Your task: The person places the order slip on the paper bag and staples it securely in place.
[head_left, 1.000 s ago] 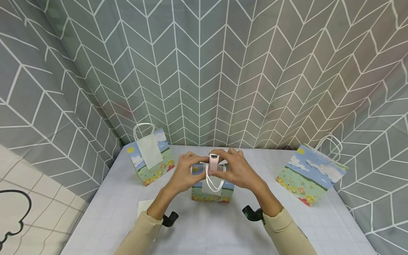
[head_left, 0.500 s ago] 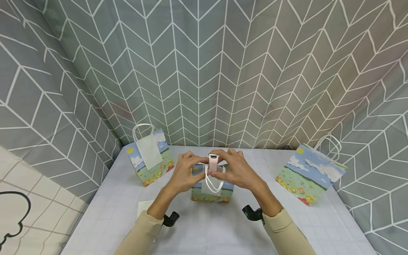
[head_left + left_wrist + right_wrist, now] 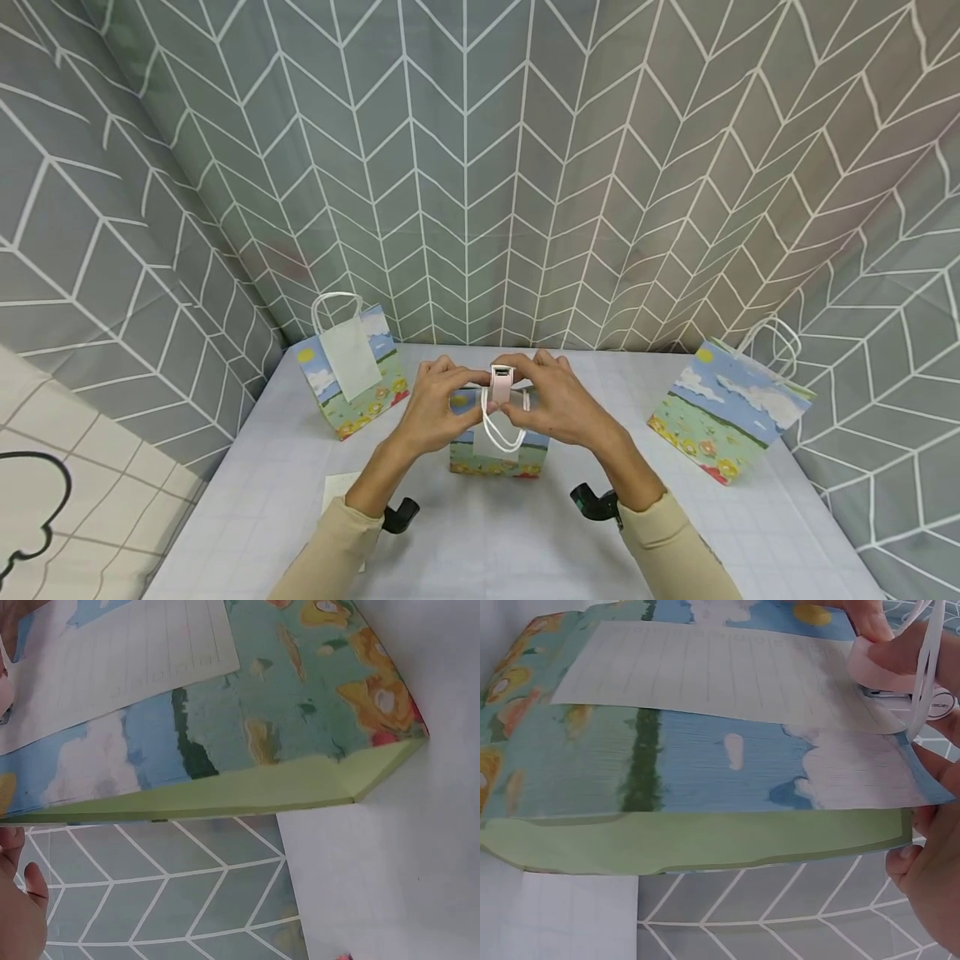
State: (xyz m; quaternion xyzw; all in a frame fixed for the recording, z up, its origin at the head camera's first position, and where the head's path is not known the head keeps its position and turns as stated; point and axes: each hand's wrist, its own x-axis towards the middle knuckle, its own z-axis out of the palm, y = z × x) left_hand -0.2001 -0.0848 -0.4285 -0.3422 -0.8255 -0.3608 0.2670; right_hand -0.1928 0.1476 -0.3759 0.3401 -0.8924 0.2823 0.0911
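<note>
A floral gift bag [image 3: 465, 465] with a lined white card [image 3: 697, 671] on its front stands at the middle of the table. At its top edge is a small pink stapler [image 3: 502, 386], its metal end facing up. My left hand [image 3: 435, 408] pinches the stapler from the left with thumb and index finger. From the right, my right hand [image 3: 558, 404] grips it the same way, fingers also behind the bag's top edge. The bag's white rope handle [image 3: 498, 433] hangs forward over the card. The stapler's lower part is hidden by fingers and handle.
Another bag bearing a white card [image 3: 351, 358] stands at the back left. A third bag [image 3: 731, 408] without a card in sight leans at the right. A pale card [image 3: 339, 485] lies partly under the left forearm. Patterned curtains [image 3: 465, 167] enclose the white table [image 3: 495, 550].
</note>
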